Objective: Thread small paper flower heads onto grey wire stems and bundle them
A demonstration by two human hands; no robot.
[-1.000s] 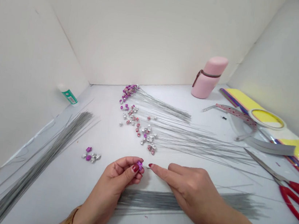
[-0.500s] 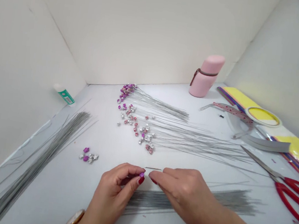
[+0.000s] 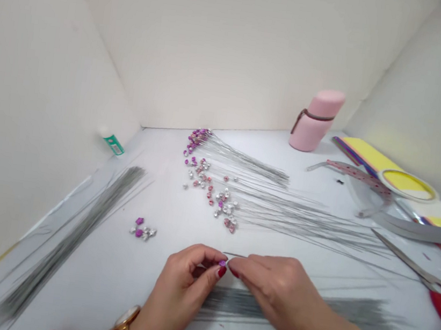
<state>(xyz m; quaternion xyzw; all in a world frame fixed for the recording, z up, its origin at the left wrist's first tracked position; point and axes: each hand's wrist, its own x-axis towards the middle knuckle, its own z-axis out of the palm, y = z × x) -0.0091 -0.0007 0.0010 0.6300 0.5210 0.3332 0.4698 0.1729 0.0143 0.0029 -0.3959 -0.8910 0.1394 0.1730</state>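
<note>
My left hand [image 3: 189,277] is closed in a pinch on a small purple star [image 3: 222,263], held between thumb and fingertips. Close against the star are the fingertips of my right hand [image 3: 274,280], pressed together; what they hold is hidden. A thin metal rod [image 3: 235,254] shows just beyond both hands' fingertips, and I cannot tell whether it is held. Beneath my hands lies a bundle of grey wires [image 3: 363,316]. To the left sits a small group of purple and silver stars [image 3: 139,233].
Wires tipped with stars [image 3: 280,208] lie ahead, with a purple-tipped bundle [image 3: 246,157] behind. More wires [image 3: 86,228] lie left, near a green-and-white tube [image 3: 114,144]. A pink bottle [image 3: 313,123], tape roll [image 3: 408,185] and red-handled scissors [image 3: 425,273] are on the right.
The view has shifted, so the scene sits further right. My right fingertips have come closer to the purple star, narrowing the gap between the hands. My left hand keeps its pinch.
</note>
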